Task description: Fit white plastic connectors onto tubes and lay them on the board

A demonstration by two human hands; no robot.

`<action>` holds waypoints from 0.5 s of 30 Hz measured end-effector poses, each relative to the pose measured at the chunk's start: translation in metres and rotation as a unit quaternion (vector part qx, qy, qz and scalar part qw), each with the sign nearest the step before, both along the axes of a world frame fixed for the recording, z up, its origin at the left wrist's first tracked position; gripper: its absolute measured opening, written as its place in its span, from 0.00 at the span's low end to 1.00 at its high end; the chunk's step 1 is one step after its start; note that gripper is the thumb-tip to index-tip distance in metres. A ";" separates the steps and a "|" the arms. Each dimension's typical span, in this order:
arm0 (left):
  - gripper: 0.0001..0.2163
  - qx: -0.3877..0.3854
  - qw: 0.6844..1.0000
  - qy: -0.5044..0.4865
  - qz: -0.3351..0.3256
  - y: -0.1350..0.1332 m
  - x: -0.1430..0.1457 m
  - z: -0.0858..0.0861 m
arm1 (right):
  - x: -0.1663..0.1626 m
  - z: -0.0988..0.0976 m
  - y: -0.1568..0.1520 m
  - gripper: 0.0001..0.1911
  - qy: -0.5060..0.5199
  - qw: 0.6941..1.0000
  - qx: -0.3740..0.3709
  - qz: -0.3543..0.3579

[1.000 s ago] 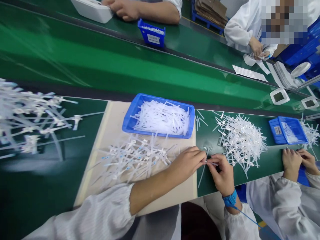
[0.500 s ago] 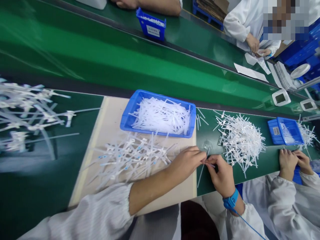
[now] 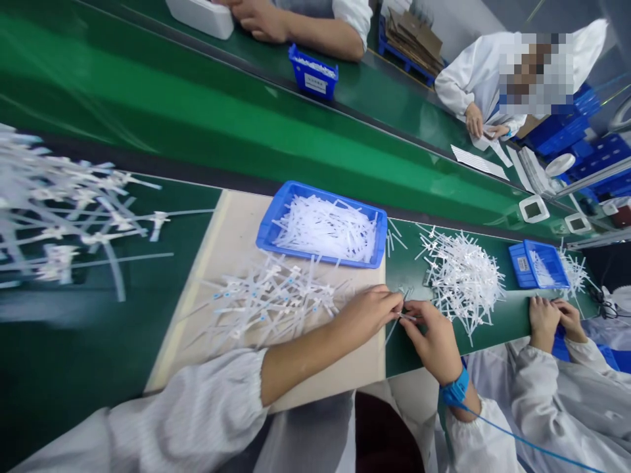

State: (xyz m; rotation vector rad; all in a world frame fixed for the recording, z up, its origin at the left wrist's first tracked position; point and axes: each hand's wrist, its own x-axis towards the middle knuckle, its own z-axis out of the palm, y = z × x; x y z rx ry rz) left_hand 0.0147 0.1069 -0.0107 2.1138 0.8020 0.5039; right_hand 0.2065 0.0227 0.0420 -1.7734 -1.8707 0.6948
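Observation:
My left hand point(image 3: 377, 309) is closed, its fingertips pinching a thin translucent plastic tube point(image 3: 393, 330) near the right edge of the beige board. Right beside it, my right hand point(image 3: 434, 338) is closed too, thumb and index finger gripping a short piece of tube point(image 3: 409, 317). The fingertips of both hands almost meet, and they hide where the pieces come together. Under my left forearm's far side lies a loose heap of tubes with white connectors point(image 3: 276, 289), some with blue bits. Behind it stands a blue tray point(image 3: 263, 233) full of short white tube pieces point(image 3: 328, 226).
A pile of tubes with white fittings point(image 3: 461, 279) lies right of my hands. Beyond it are a smaller blue bin point(image 3: 520, 266) and a co-worker's hands point(image 3: 545, 322). Larger connector tubes point(image 3: 64, 210) cover the left. A green conveyor point(image 3: 197, 125) runs behind; people work across it.
The camera view has shifted, so the scene sits differently in the picture. My hands stay close together, and the tube between them has turned slightly.

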 end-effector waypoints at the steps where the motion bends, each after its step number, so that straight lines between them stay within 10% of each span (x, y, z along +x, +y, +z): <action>1: 0.05 0.008 1.000 -0.004 0.001 0.000 0.000 -0.001 | 0.001 0.002 0.001 0.07 -0.012 1.000 0.001 0.010; 15: 0.08 0.048 0.999 -0.026 0.003 -0.003 -0.001 0.000 | -0.010 0.008 0.009 0.10 -0.150 0.987 0.011 0.063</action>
